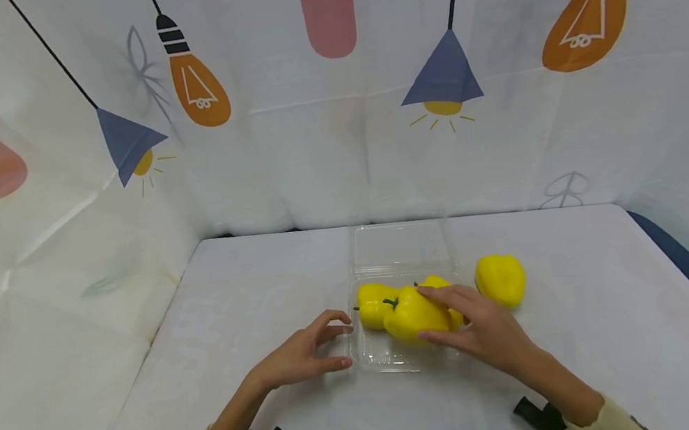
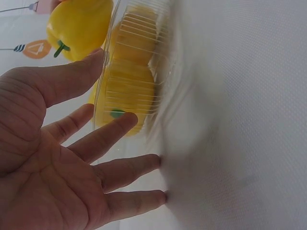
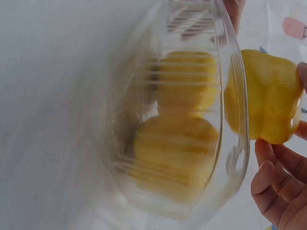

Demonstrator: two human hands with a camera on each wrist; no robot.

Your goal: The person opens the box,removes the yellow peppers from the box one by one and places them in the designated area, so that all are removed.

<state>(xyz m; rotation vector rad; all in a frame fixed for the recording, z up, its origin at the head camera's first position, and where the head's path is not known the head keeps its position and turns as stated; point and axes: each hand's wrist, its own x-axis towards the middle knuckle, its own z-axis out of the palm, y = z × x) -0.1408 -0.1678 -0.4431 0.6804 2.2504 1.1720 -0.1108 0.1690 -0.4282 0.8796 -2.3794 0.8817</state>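
A yellow bell pepper [image 1: 414, 314] is held between the thumb and fingers of my right hand [image 1: 492, 329], above an open clear plastic clamshell box [image 1: 391, 361]. Inside the box lie a yellow bell pepper [image 1: 370, 302] on the left and another [image 1: 435, 280] partly hidden behind the held one. In the right wrist view the held pepper [image 3: 266, 96] is over the box rim. My left hand [image 1: 305, 352] is at the box's left side with fingers spread and loosely bent. The left wrist view shows its thumb [image 2: 79, 76] at the rim.
One more yellow bell pepper [image 1: 500, 280] sits on the white table [image 1: 250, 281], right of the box. The box's lid [image 1: 401, 244] lies folded back toward the far edge. Behind hangs a white cloth [image 1: 314, 162] printed with lamps.
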